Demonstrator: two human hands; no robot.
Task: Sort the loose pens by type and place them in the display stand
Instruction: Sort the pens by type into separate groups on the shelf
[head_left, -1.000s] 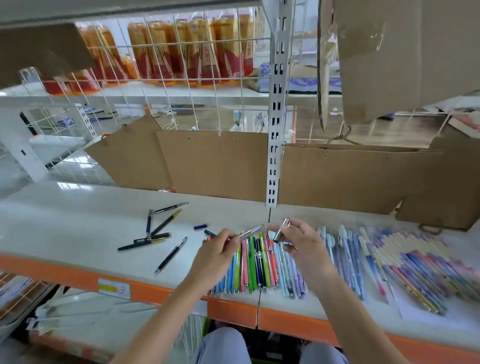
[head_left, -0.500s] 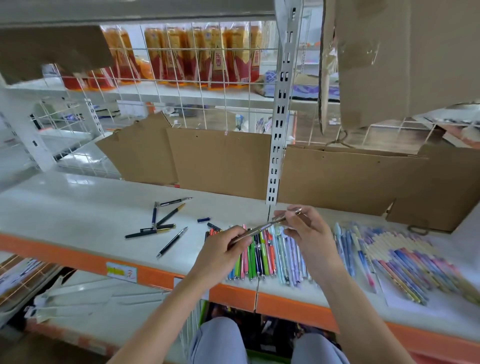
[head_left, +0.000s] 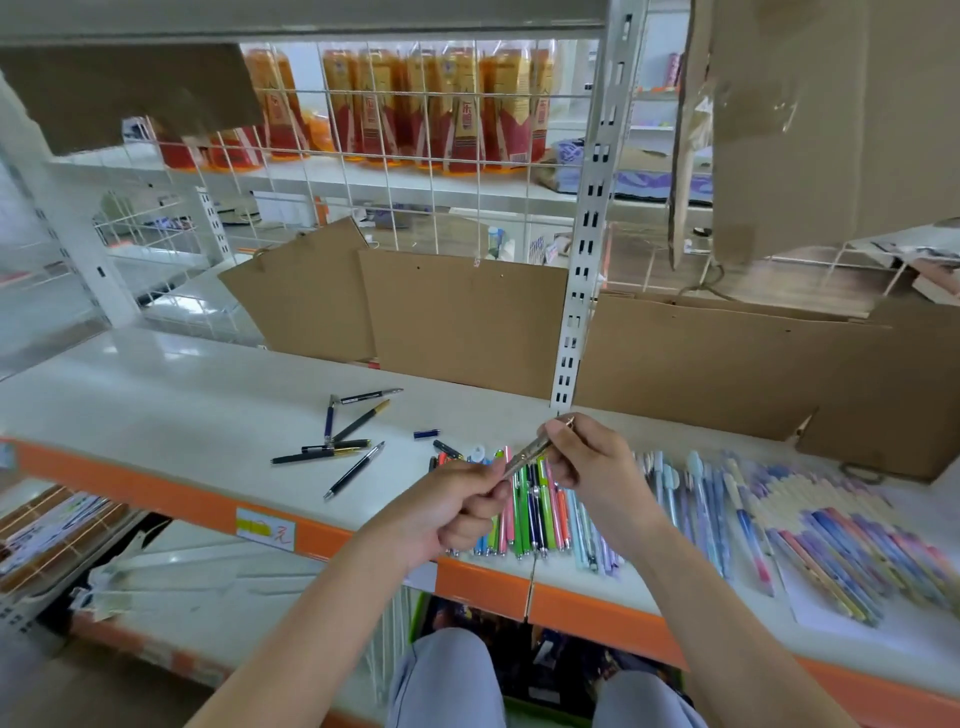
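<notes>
Both hands hold one slim silver pen (head_left: 535, 447) above the shelf. My left hand (head_left: 457, 506) pinches its lower end, and my right hand (head_left: 592, 457) pinches its upper end with thumb and forefinger. Beneath them lies a row of bright coloured pens (head_left: 535, 514), side by side on the white shelf (head_left: 156, 415). Pale blue and pastel pens (head_left: 701, 499) continue the row to the right, then purple and pink ones (head_left: 857, 551). Several dark loose pens (head_left: 343, 441) lie scattered to the left.
Brown cardboard sheets (head_left: 467, 322) stand along the back of the shelf, split by a white slotted upright (head_left: 576, 312). A small blue cap (head_left: 427, 433) lies near the loose pens. The shelf has an orange front edge (head_left: 156, 499). Orange bottles (head_left: 415, 104) stand behind a wire grid.
The two hands came together from holding separate pieces to both gripping one silver pen, and lifted it a little above the coloured row.
</notes>
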